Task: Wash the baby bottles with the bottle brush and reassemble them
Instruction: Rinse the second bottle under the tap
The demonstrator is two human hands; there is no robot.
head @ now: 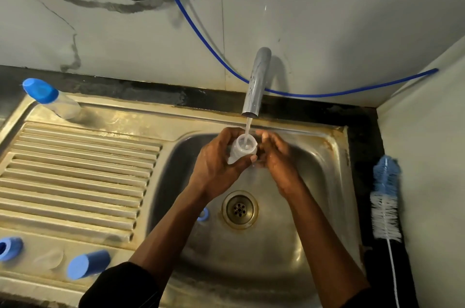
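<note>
Clear plastic, the open bottle (242, 148) sits upright in our left hand (216, 164), whose fingers and thumb curl round its body. A thin stream of water (247, 126) from the steel tap (256, 81) above our hands runs straight into its mouth. Our right hand (276, 157) is close against the bottle's right side with its fingers bent toward it. We cannot tell whether it grips the bottle or only touches it.

Both hands hover over the steel sink (314, 182), with the drain (239, 209) below and between our wrists. A small blue piece (203, 214) lies in the basin just beside our left forearm.

Well to the right of our right hand, the bottle brush (386, 197) lies on the dark desk (362, 131) along the wall, its blue and white bristles toward the far end.

Left of our left hand stretches the ribbed drainboard (75, 169). Beyond it, far to the left, stands a second bottle (54, 100) with a blue lid on. Nearer to us, left of our left forearm, a blue cap (88, 263) lies on its side, and a blue ring (10, 248) lies at the picture's edge.
</note>
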